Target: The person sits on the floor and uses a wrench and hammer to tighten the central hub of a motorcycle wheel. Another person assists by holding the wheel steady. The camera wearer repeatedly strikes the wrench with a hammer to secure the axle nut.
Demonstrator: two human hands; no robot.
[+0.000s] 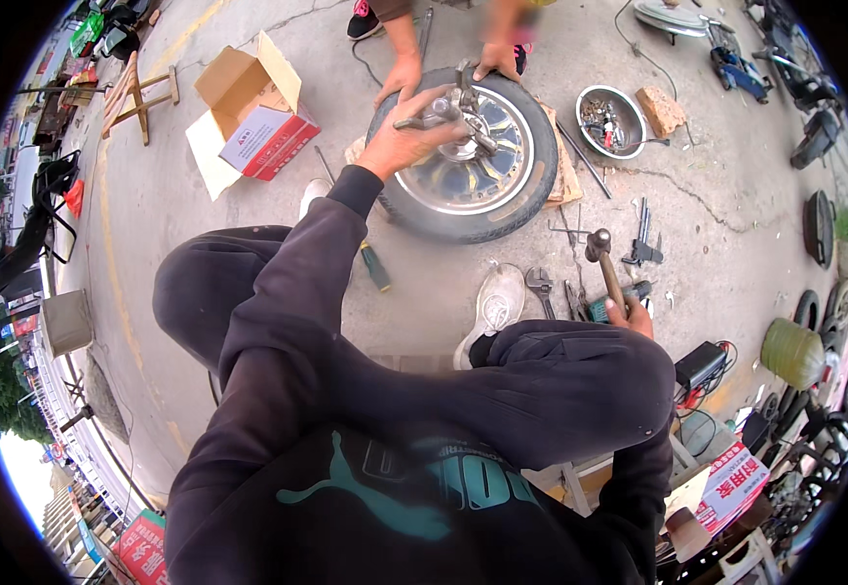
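A wheel with a black tire and a spoked silver rim lies flat in front of me. On its hub sits a metal gear puller with several arms. My left hand reaches over the rim, its fingers closed round part of the puller and slightly blurred. Off to the right, my right hand grips the wooden handle of a hammer, head up, beside my right knee. Another person's hands press on the far edge of the tire from across the wheel.
An open cardboard box stands left of the wheel. To the right are a metal bowl of small parts, a brick and a caliper. An adjustable wrench and a green-handled screwdriver lie near my shoes.
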